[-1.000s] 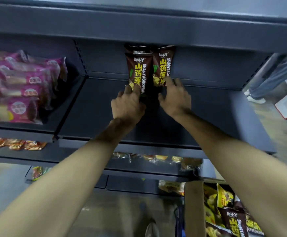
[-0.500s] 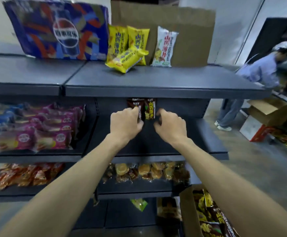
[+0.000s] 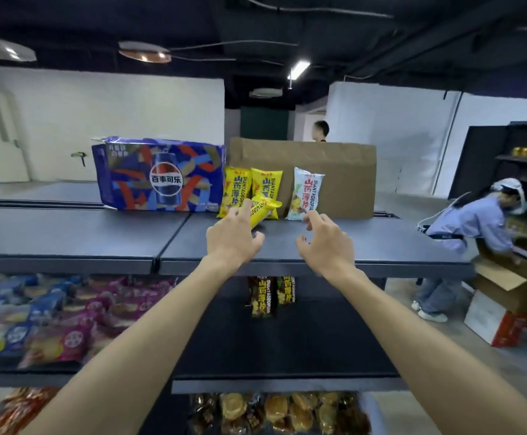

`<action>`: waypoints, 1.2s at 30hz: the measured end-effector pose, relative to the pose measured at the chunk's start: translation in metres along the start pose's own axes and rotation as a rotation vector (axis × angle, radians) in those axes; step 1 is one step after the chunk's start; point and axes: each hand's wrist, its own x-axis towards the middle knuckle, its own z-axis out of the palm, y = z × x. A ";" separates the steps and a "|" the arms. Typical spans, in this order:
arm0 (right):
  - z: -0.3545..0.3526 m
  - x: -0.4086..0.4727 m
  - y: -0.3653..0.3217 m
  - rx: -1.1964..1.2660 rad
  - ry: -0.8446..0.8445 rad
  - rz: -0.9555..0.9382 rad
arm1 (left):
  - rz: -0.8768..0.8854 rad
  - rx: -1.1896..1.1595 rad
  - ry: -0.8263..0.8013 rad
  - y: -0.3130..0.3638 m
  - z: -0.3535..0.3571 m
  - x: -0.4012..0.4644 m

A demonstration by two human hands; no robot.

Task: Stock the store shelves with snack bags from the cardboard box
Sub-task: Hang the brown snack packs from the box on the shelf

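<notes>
Both my hands are raised over the top shelf (image 3: 381, 243), fingers spread and empty. My left hand (image 3: 232, 238) hovers just in front of a fallen yellow snack bag (image 3: 263, 210). My right hand (image 3: 325, 243) is below a white snack bag (image 3: 306, 194) that stands upright. Two more yellow bags (image 3: 235, 191) lean against a brown cardboard sheet (image 3: 334, 171). On the shelf below, two brown snack bags (image 3: 270, 295) stand upright at the back. The cardboard box with the stock is out of view.
A blue soda carton (image 3: 158, 175) stands on the top shelf at left. Pink and blue snack packs (image 3: 52, 318) fill the left middle shelf. Pastry packs (image 3: 281, 409) lie on a lower shelf. At right a person in blue (image 3: 469, 230) bends over open boxes (image 3: 503, 306). Another person (image 3: 320, 130) stands behind the cardboard.
My hands let go of the brown bags on the middle shelf and rose to the top shelf. My head tilted up, so the top shelf and room came into view.
</notes>
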 end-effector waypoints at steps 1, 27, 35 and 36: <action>0.002 0.009 0.003 0.009 -0.005 0.005 | -0.029 -0.018 -0.037 -0.003 0.002 0.009; 0.089 0.158 0.094 0.068 -0.214 0.044 | -0.068 0.017 -0.421 -0.034 0.091 0.164; 0.105 0.188 0.080 0.150 -0.193 0.086 | -0.173 0.050 0.234 -0.041 0.100 0.169; 0.108 0.190 0.078 0.145 -0.189 0.077 | -0.202 0.052 0.253 -0.043 0.105 0.172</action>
